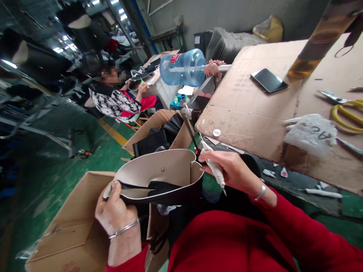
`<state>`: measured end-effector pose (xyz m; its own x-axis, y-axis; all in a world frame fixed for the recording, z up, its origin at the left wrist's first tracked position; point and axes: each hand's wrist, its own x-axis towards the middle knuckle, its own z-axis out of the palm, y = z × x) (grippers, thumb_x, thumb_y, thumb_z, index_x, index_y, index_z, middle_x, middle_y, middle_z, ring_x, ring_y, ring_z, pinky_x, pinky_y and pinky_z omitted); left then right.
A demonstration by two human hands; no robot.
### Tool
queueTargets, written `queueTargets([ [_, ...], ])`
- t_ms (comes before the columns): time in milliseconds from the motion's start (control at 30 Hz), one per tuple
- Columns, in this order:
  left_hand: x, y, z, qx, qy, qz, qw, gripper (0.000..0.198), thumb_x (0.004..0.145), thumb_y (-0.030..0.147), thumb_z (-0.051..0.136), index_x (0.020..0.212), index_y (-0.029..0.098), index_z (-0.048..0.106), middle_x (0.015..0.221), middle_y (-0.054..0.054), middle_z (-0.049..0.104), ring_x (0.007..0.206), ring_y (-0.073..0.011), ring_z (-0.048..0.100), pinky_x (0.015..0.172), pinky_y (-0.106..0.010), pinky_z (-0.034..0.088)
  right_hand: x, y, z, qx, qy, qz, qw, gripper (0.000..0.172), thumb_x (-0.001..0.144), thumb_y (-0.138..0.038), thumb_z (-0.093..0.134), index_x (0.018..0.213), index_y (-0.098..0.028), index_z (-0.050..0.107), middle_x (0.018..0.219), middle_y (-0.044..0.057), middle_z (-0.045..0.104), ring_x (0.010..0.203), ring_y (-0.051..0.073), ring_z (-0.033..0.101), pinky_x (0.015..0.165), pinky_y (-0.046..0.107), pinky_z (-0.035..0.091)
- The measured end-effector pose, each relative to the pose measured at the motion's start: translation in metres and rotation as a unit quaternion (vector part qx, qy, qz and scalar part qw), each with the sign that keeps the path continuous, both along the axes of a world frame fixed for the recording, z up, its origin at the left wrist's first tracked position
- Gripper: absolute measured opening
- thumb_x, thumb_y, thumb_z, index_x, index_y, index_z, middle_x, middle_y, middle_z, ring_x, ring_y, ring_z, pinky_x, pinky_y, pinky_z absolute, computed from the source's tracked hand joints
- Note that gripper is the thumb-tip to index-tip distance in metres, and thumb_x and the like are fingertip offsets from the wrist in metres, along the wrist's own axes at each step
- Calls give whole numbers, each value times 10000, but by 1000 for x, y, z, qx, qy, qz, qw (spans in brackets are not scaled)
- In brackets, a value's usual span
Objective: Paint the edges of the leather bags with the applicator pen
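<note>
The table [241, 100] is brown. On it, the scissors [343, 102] have yellow handles. Near it, the squeeze tube [217, 172] is white and the curved piece [154, 162] is black outside, cream inside. Left of it, a shirt [105, 102] has black and white blotches.

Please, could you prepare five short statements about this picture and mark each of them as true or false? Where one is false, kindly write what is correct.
1. The left hand grips the edge of the dark piece with a pale lining. True.
2. The yellow-handled scissors are in the right hand. False: that hand holds a white tube; the scissors lie on the table.
3. The phone lies on the table. True.
4. The small white cap rests on the phone. False: it lies near the table's edge, apart from the phone.
5. Both of the person's sleeves are red. True.
</note>
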<state>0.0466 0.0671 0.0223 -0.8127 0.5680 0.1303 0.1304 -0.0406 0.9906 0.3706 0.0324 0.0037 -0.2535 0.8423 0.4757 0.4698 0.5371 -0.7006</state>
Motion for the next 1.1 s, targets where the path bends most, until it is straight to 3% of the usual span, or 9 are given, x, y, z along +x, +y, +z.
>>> queueTargets([
  [100, 5, 0, 4, 13, -64, 51, 997, 412, 565, 228, 829, 959, 137, 750, 828, 2, 702, 787, -190, 656, 730, -353, 601, -5, 5, -6, 0, -63, -23, 998, 302, 988, -350, 659, 1250, -222, 582, 1158, 67, 729, 960, 176, 708, 836, 256, 511],
  [233, 5, -3, 6, 8, -67, 61, 996, 413, 559, 246, 844, 951, 140, 771, 838, -9, 720, 762, -184, 651, 688, -341, 587, -20, 17, -5, 23, -164, -13, 986, 287, 984, -370, 652, 1220, -221, 591, 1053, 64, 745, 952, 211, 694, 807, 283, 480],
  [333, 3, -8, 1, -3, -77, 43, 996, 402, 584, 263, 834, 962, 136, 776, 831, -23, 731, 715, -178, 649, 648, -330, 568, -31, 21, -5, 39, -212, 21, 976, 179, 945, -233, 648, 1122, -225, 623, 939, 37, 748, 853, 197, 681, 763, 283, 444],
  [433, -2, -13, -6, -9, -111, 0, 994, 366, 615, 271, 823, 946, 124, 769, 801, -37, 735, 696, -183, 660, 645, -328, 562, -36, 18, -12, 31, -233, 12, 972, 186, 863, -79, 585, 975, -221, 628, 774, 4, 719, 708, 188, 639, 665, 291, 392],
  [600, -11, -21, -14, -29, -116, -30, 992, 387, 643, 333, 847, 963, 131, 767, 824, -55, 752, 709, -202, 685, 664, -338, 563, -33, 6, -26, 3, -216, 23, 976, 264, 866, -44, 488, 1001, -231, 616, 704, -22, 684, 633, 164, 638, 575, 277, 343],
  [767, -17, -32, -16, -66, -125, -67, 988, 459, 633, 322, 879, 1041, 145, 770, 914, -73, 773, 753, -211, 706, 728, -350, 575, -40, -8, -28, -48, -176, 58, 982, 414, 834, -3, 449, 1141, -246, 584, 849, -12, 730, 693, 164, 694, 582, 258, 392],
  [933, -16, -43, -9, -88, -115, -84, 986, 554, 645, 284, 868, 1174, 183, 737, 993, -70, 782, 821, -220, 727, 777, -340, 574, -49, -18, -30, -76, -93, 73, 990, 284, 969, -172, 510, 1242, -240, 542, 1052, 61, 737, 802, 186, 718, 656, 264, 497],
  [1100, -10, -52, -1, -108, -119, -72, 984, 623, 652, 282, 856, 1250, 203, 701, 998, -72, 788, 780, -232, 740, 691, -321, 577, -47, -22, -38, -68, -52, 79, 993, 465, 918, -102, 503, 1364, -230, 486, 1158, 116, 710, 879, 197, 718, 689, 262, 556],
])
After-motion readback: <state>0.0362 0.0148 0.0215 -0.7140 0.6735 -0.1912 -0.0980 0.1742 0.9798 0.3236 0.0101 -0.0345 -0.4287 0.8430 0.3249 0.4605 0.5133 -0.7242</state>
